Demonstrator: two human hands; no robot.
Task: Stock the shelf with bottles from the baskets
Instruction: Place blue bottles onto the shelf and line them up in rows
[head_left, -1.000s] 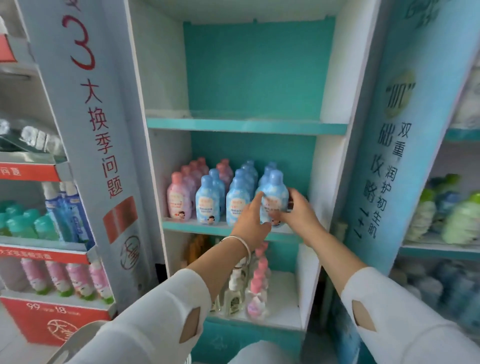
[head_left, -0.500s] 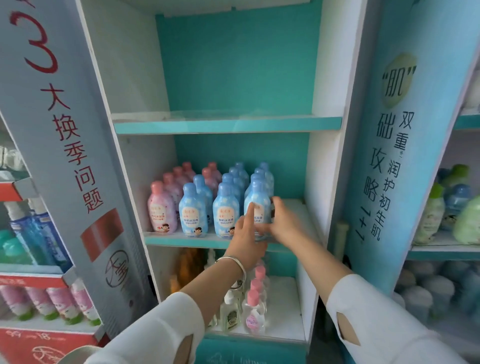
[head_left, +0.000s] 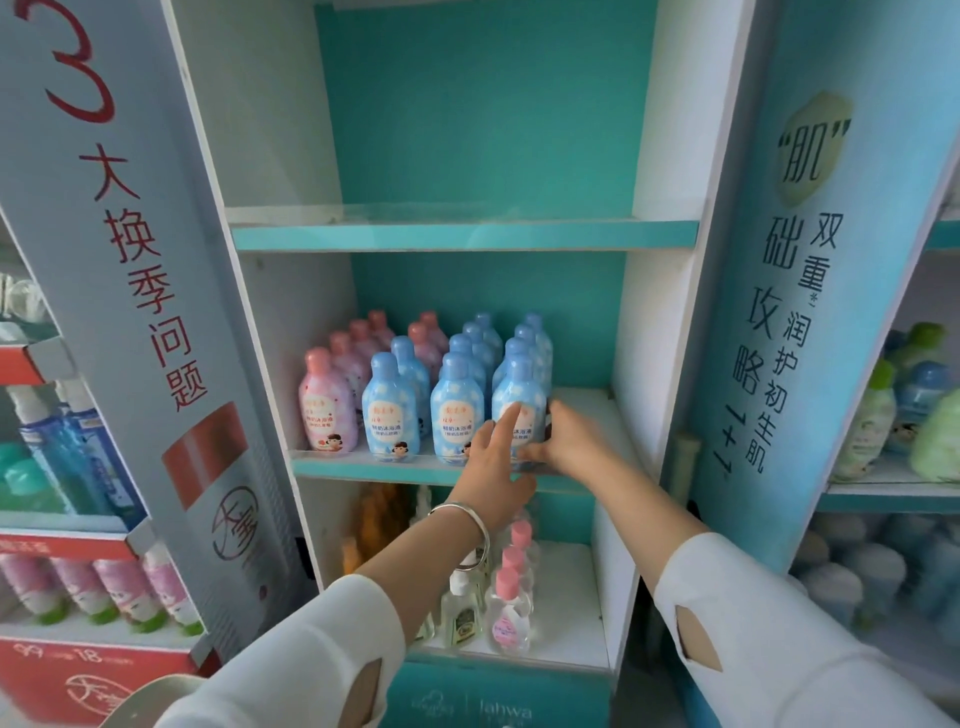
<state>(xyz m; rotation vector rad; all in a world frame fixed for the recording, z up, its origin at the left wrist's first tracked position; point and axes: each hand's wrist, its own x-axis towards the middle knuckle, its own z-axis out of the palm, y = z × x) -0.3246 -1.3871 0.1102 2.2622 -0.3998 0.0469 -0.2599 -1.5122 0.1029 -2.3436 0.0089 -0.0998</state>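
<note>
A blue bottle (head_left: 519, 389) stands at the front right of the blue rows on the middle shelf (head_left: 363, 466). My right hand (head_left: 569, 441) curls round its lower right side. My left hand (head_left: 493, 467) touches its label with a straight index finger. Two more rows of blue bottles (head_left: 389, 405) stand to its left, then pink bottles (head_left: 327, 405) at the shelf's left end. The bottle's base is hidden behind my hands.
The shelf above (head_left: 467, 235) holds nothing. Bare shelf board lies to the right of the held bottle (head_left: 597, 410). Small pink-capped bottles (head_left: 511, 597) stand on the lower shelf. Stocked shelves flank the unit on both sides. A pale curved rim (head_left: 156, 696) shows at the bottom left.
Both hands lowered the blue bottle onto the middle shelf in front of the right blue row. My left fingers have loosened to a straight index finger on the label.
</note>
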